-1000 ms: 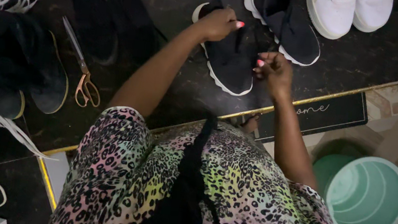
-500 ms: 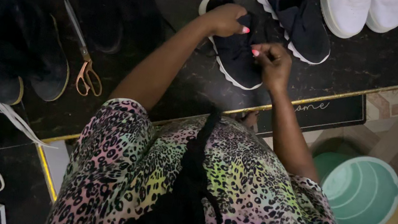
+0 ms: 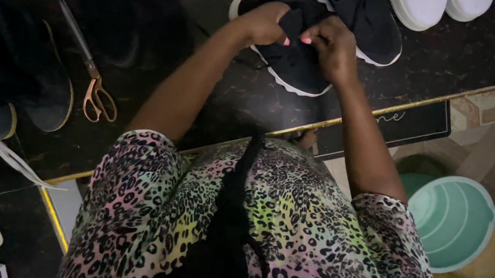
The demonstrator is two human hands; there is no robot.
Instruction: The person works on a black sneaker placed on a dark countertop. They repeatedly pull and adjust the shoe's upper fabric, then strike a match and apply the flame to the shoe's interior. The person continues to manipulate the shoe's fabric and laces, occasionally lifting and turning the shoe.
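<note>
Both hands on the black sneaker (image 3: pixel 294 69), white sole, lying near the tabletop's front edge by the gold trim (image 3: pixel 389 109). Left hand (image 3: pixel 268 25) grip closed on the shoe's upper at the opening; right hand (image 3: pixel 334 49) grip pinched on the same fabric, fingertips of the two hands nearly touching over the shoe. Its mate, 2nd black sneaker (image 3: pixel 363 15), sits just behind, toward the back edge. White shoes (image 3: pixel 421 3) further right at the back. Scissors w/ gold handles (image 3: pixel 94 82) lie well to the left, mid tabletop, beside a dark shoe (image 3: pixel 10 72). Teal bucket (image 3: pixel 455 218) on the floor, below the tabletop's right front.
</note>
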